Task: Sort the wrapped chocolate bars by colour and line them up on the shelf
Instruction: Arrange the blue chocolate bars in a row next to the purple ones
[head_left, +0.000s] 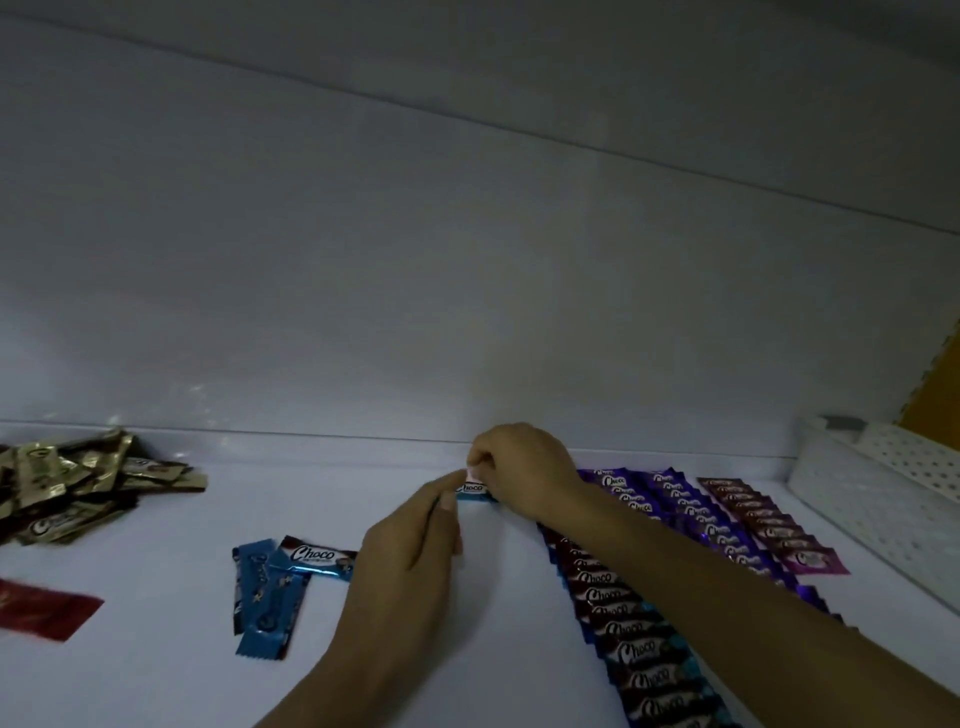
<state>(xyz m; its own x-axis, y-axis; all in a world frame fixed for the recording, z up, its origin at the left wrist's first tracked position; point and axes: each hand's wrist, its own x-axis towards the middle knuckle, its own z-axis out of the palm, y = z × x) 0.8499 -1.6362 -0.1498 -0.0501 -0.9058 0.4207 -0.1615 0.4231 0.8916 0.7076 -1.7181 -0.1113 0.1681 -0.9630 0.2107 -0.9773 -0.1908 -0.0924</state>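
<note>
1. At the far left of the shelf (156, 691) we see heaped gold bars (78, 483), and a red bar (44, 608) nearer us.
2. Loose blue bars (267, 597) lie left of centre.
3. Our left hand (410, 561) touches the blue bar (475, 491) with nearly straight fingers.
4. Our right hand (519, 473) pinches it at the head of the blue row (623, 623); the purple row (675, 514) and pink row (769, 525) follow.

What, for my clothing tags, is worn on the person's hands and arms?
Nothing is worn that shows: the left hand and right hand are bare, without gloves, rings or a watch, and the left forearm and right forearm are bare to the frame edge, with no sleeve in view. Dim light could hide small details.
</note>
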